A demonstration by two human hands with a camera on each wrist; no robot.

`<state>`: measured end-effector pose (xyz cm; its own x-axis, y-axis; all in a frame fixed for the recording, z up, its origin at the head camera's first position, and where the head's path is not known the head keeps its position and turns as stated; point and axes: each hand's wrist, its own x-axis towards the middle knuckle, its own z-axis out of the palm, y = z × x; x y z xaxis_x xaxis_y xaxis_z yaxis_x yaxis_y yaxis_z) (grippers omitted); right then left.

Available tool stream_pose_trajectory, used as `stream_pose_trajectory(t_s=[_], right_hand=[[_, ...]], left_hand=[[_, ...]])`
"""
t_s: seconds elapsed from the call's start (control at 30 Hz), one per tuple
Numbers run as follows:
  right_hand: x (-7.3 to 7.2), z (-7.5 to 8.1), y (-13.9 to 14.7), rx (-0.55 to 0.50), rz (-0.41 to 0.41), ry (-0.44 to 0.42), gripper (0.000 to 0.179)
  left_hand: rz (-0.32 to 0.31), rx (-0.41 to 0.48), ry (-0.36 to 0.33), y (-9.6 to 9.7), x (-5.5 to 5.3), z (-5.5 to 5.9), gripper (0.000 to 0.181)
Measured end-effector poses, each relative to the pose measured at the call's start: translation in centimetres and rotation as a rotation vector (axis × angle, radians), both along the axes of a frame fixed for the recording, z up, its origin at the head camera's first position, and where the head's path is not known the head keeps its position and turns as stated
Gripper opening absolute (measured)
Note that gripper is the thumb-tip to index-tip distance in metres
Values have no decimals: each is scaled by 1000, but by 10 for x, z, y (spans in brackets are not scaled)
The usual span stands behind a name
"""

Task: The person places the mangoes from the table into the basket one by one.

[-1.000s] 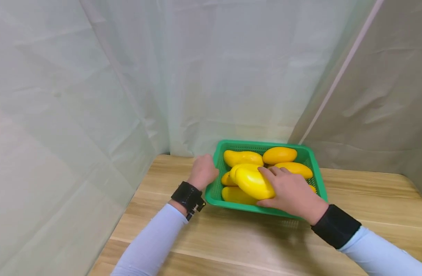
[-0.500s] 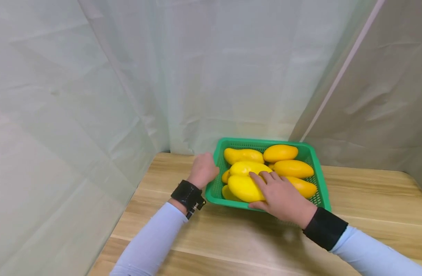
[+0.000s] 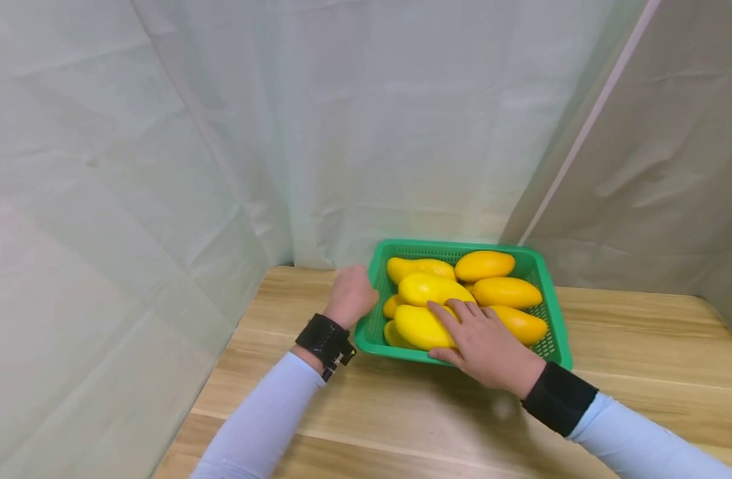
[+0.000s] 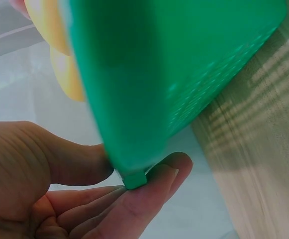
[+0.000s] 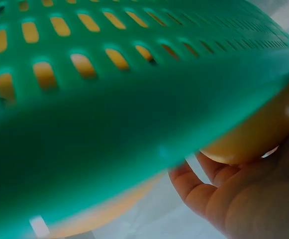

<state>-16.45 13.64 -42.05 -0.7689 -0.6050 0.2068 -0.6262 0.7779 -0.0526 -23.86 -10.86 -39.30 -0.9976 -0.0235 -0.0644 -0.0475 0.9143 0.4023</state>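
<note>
A green perforated plastic basket [image 3: 444, 246] holds several yellow mangoes. My left hand [image 3: 349, 296] is at the basket's left rim; in the left wrist view its thumb and fingers pinch the green rim [image 4: 134, 180]. My right hand [image 3: 488, 346] grips the right end of a bright yellow mango [image 3: 421, 326] lying at the front on top of others. Its thumb is on the near side and its fingers reach over the top. Right behind is another bright yellow mango [image 3: 433, 288]. In the right wrist view, the basket wall [image 5: 84, 124] covers much of the hand's work.
More orange-yellow mangoes, such as one at the back [image 3: 484, 265] and one at the right [image 3: 507, 293], lie in the basket. It stands on a wooden table [image 3: 402, 426]. Pale sheeting [image 3: 402, 133] hangs behind and to the left.
My right hand has lowered the front mango onto the pile, shifting slightly left, and its grip looks looser. The mango behind it now lies more visibly. The left hand has stayed at the rim.
</note>
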Motion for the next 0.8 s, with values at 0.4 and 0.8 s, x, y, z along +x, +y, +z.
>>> stream_pose_trajectory(t_s=[0.4, 0.8], right_hand=[[5, 11, 17, -56, -78, -53, 82], [7, 31, 68, -219, -238, -78, 83]], left_hand=[[-15, 68, -28, -3, -4, -7, 10], [16, 104, -14, -25, 2, -1, 39]])
